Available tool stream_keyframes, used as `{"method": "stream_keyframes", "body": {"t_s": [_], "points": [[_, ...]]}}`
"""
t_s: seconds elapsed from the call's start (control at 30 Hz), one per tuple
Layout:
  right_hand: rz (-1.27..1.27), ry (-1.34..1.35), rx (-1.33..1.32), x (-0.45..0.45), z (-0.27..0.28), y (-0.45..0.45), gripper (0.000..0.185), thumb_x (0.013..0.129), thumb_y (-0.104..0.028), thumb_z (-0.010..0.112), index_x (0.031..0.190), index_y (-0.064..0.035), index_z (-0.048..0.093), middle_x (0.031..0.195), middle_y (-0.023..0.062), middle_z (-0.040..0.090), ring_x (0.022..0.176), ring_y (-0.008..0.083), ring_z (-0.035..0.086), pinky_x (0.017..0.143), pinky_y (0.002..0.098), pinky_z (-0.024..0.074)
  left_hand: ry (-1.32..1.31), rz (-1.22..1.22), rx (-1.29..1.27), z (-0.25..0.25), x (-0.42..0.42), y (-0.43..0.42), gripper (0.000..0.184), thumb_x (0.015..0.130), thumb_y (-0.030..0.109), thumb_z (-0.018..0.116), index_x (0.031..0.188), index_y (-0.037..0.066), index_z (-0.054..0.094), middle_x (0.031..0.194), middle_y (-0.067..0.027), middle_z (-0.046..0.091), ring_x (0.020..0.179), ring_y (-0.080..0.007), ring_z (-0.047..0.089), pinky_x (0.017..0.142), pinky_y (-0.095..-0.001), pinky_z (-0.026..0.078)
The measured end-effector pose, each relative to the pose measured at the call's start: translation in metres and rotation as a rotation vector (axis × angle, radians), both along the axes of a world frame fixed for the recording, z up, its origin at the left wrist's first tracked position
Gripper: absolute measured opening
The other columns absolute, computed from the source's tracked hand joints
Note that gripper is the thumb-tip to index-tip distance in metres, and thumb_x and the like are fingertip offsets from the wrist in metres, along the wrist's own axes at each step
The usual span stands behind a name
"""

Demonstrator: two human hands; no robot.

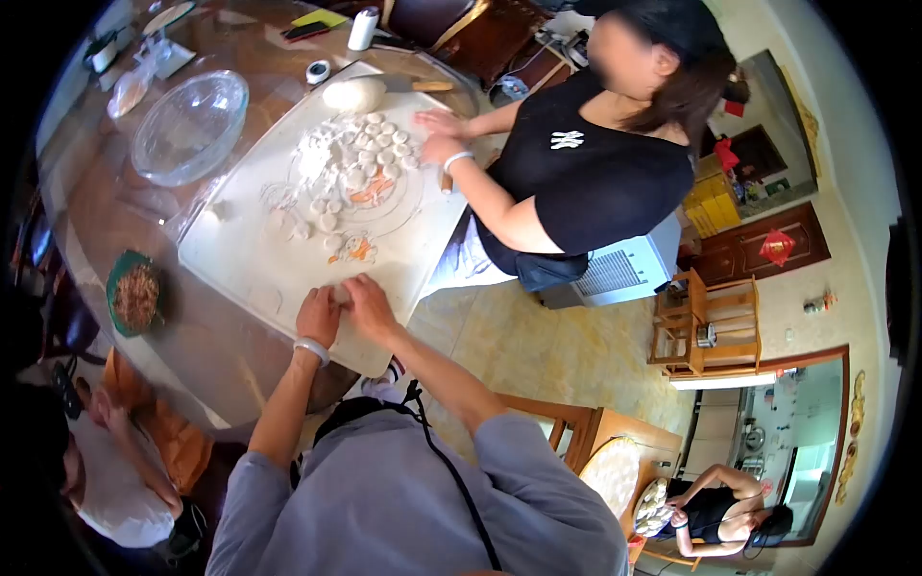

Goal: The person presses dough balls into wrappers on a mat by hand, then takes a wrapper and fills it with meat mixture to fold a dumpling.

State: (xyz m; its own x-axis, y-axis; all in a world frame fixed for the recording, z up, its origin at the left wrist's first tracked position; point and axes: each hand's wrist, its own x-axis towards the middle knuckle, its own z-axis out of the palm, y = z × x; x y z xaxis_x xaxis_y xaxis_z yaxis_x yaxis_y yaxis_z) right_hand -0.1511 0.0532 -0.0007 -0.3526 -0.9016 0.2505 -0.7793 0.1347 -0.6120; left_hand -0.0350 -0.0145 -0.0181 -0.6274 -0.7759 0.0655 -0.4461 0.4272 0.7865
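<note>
Near the closest edge of the white mat [240, 254], the person's left hand [319, 317] and right hand [369, 305] are coming together, the fingers bent and the space between them narrow. A small pale piece [341, 296], seemingly dough, is sitting between the fingertips; how firmly each hand is gripping it, I cannot tell. The hands are resting low over the mat, perhaps because its surface is giving the piece support. Farther up, many small dough rounds [369, 158] are lying beside loose flour [317, 149], which is probably preventing them from sticking. A large dough lump [353, 94] is standing at the far end, with a wooden-handled knife [432, 86] just beside it. A co-worker's hands [442, 134] are reaching over the right edge, close to the rounds. Outside the mat, the glass bowl [190, 130] and the green bowl [112, 288] of brownish filling [136, 296] are standing on the table [187, 370], presumably to leave the mat for the dough.
</note>
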Motion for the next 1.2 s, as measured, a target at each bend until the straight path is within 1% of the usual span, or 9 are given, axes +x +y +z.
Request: {"method": "stream_keyframes", "body": {"t_s": [0.1, 0.17, 0.2, 0.4, 0.53, 0.77, 0.9, 1.03, 1.2], "points": [[-0.026, 0.065, 0.106, -0.003, -0.014, 0.005, 0.027, 0.067, -0.012, 0.068, 0.089, -0.0028, 0.055, 0.084, 0.0162, 0.055, 0.080, 0.0346, 0.055, 0.068, 0.0436, 0.0452, -0.072, 0.021, -0.040, 0.008, 0.004, 0.004, 0.027, 0.073, 0.009, 0.060, 0.099, 0.006, 0.056, 0.081, -0.0127, 0.056, 0.080, -0.0325, 0.055, 0.069, -0.0418, 0.045], [-0.003, -0.004, 0.169, -0.003, -0.015, 0.005, 0.024, 0.068, -0.009, 0.067, 0.089, -0.0025, 0.057, 0.081, 0.0153, 0.056, 0.077, 0.0326, 0.056, 0.067, 0.0419, 0.0454, -0.154, -0.015, -0.055, 0.006, 0.005, 0.004, 0.027, 0.074, 0.011, 0.059, 0.101, 0.006, 0.056, 0.081, -0.0130, 0.058, 0.082, -0.0311, 0.056, 0.071, -0.0406, 0.046], [0.006, 0.047, 0.055, -0.002, -0.008, 0.003, 0.025, 0.068, -0.007, 0.066, 0.091, -0.0023, 0.058, 0.081, 0.0146, 0.056, 0.077, 0.0314, 0.056, 0.067, 0.0409, 0.0455, -0.109, 0.013, -0.025, 0.009, 0.005, 0.005, 0.026, 0.074, 0.011, 0.059, 0.099, 0.006, 0.056, 0.081, -0.0129, 0.058, 0.082, -0.0310, 0.056, 0.071, -0.0402, 0.046], [0.008, -0.008, 0.101, 0.000, -0.003, 0.000, 0.032, 0.067, -0.001, 0.066, 0.097, -0.0027, 0.057, 0.086, 0.0112, 0.055, 0.075, 0.0288, 0.056, 0.067, 0.0384, 0.0461, -0.036, 0.075, 0.060, 0.011, 0.003, 0.002, 0.025, 0.073, 0.009, 0.061, 0.097, 0.005, 0.055, 0.082, -0.0117, 0.059, 0.079, -0.0308, 0.057, 0.070, -0.0384, 0.046], [0.059, 0.021, 0.110, -0.004, -0.003, -0.001, 0.035, 0.068, -0.001, 0.066, 0.102, -0.0044, 0.057, 0.090, 0.0122, 0.054, 0.082, 0.0296, 0.054, 0.072, 0.0386, 0.0454, -0.038, 0.082, 0.046, 0.005, 0.005, 0.005, 0.031, 0.073, 0.007, 0.062, 0.103, 0.005, 0.053, 0.082, -0.0113, 0.058, 0.079, -0.0298, 0.057, 0.070, -0.0386, 0.047], [0.175, 0.063, 0.193, 0.000, 0.008, -0.004, 0.037, 0.071, -0.004, 0.064, 0.106, -0.0063, 0.054, 0.100, 0.0129, 0.050, 0.094, 0.0311, 0.050, 0.079, 0.0398, 0.0427, 0.180, 0.135, -0.037, 0.011, 0.031, 0.019, 0.033, 0.075, 0.000, 0.058, 0.107, 0.004, 0.052, 0.085, -0.0120, 0.054, 0.076, -0.0273, 0.055, 0.067, -0.0361, 0.046], [0.159, 0.055, 0.086, -0.004, 0.001, -0.031, 0.035, 0.071, -0.004, 0.063, 0.105, -0.0041, 0.053, 0.099, 0.0131, 0.050, 0.093, 0.0317, 0.050, 0.079, 0.0395, 0.0426, 0.098, 0.135, -0.189, 0.000, 0.030, 0.021, 0.030, 0.077, 0.001, 0.055, 0.107, 0.002, 0.050, 0.083, -0.0123, 0.053, 0.080, -0.0290, 0.053, 0.071, -0.0378, 0.045], [0.108, 0.011, 0.018, -0.007, -0.005, -0.059, 0.036, 0.072, -0.005, 0.062, 0.107, -0.0027, 0.051, 0.101, 0.0146, 0.049, 0.095, 0.0327, 0.049, 0.081, 0.0401, 0.0415, 0.083, 0.138, -0.158, 0.010, 0.027, 0.021, 0.028, 0.078, 0.000, 0.053, 0.106, 0.002, 0.050, 0.082, -0.0128, 0.052, 0.080, -0.0291, 0.052, 0.071, -0.0383, 0.044], [0.012, 0.143, -0.013, -0.010, 0.003, -0.065, 0.037, 0.076, -0.008, 0.061, 0.111, -0.0030, 0.051, 0.110, 0.0166, 0.047, 0.101, 0.0346, 0.046, 0.087, 0.0412, 0.0382, -0.011, 0.139, -0.230, 0.010, 0.024, 0.022, 0.026, 0.081, 0.005, 0.051, 0.106, 0.001, 0.050, 0.086, -0.0139, 0.052, 0.083, -0.0297, 0.052, 0.074, -0.0385, 0.045]]}}
